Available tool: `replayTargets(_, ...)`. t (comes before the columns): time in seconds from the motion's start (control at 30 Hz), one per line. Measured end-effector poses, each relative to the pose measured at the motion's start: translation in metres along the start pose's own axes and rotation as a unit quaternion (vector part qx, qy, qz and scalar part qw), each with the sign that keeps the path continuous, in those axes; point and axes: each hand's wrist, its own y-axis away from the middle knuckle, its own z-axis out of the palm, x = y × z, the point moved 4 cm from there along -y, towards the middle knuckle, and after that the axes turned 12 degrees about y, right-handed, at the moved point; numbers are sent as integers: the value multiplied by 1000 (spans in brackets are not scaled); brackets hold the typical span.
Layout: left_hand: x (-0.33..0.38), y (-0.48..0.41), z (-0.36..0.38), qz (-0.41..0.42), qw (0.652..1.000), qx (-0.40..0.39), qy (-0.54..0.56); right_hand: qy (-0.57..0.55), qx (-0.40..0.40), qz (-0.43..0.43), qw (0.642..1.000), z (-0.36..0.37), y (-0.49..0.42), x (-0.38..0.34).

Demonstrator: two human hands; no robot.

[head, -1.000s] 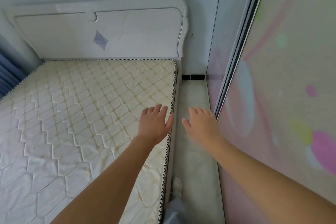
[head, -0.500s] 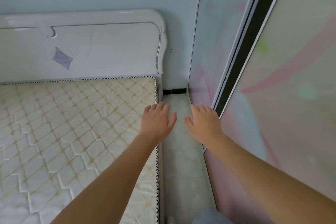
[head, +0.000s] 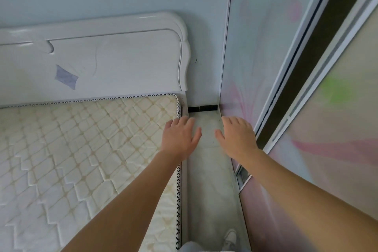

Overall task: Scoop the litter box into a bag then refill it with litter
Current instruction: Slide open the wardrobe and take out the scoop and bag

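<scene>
We held both hands out ahead of us, palms down, fingers straight and loosely spread, gripping nothing. Our left hand (head: 181, 139) hovered over the right edge of the bare quilted mattress (head: 81, 149), near the white headboard (head: 112, 63). Our right hand (head: 238, 139) hung over the narrow strip of floor (head: 208, 180) between the bed and the sliding wardrobe door (head: 337, 129). The hands were near each other but apart. A white shoe (head: 230, 238) showed low on the floor. We could not tell where the litter box was.
</scene>
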Motion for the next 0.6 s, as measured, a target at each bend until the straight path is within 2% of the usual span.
replayTargets(0.27,1,-63,36,74,996,-51,-9,11,-15,57,998,11,-29,23)
replayTargets(0.4,13,-91,55,149,985,-89,-4,21,-24,118,992,18,-28,40)
replayTargets(0.6,44,-127,66,281,955,-95,14,69,-44,212,974,17,-20,60)
